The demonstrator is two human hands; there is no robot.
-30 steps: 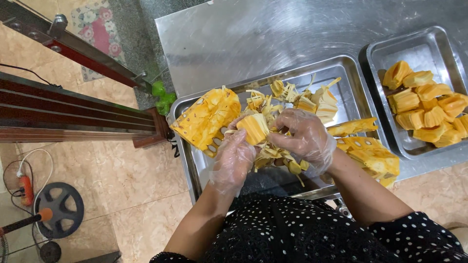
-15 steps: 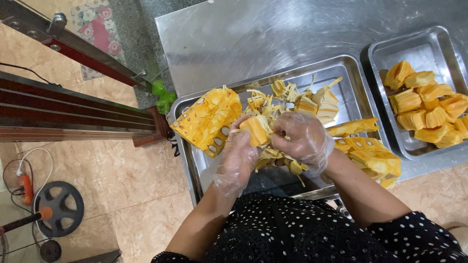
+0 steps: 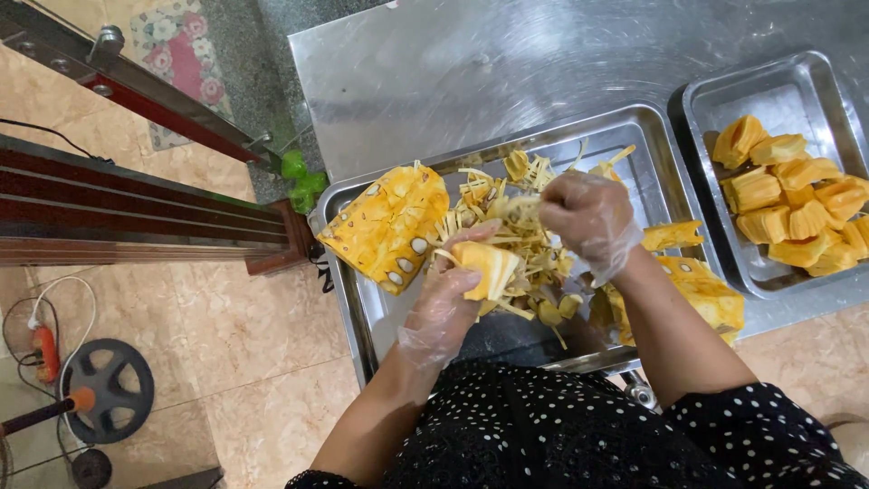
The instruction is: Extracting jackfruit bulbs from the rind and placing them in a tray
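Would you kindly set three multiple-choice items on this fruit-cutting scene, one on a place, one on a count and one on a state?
1. Where do the cleaned yellow fruit pods lie?
A. In the smaller tray at the right
B. On the floor tiles
C. On the bare steel tabletop

2. How many metal trays stand on the table?
A. One
B. Two
C. Four

3. What is the left hand doing?
A. Resting flat and empty
B. Gripping a knife
C. Holding a yellow fruit pod

Answers:
1 A, the pods are heaped inside the smaller tray.
2 B, a large tray of scraps and the smaller one beside it.
3 C, the gloved fingers curl round a pod, while the right hand pinches pale fibres.
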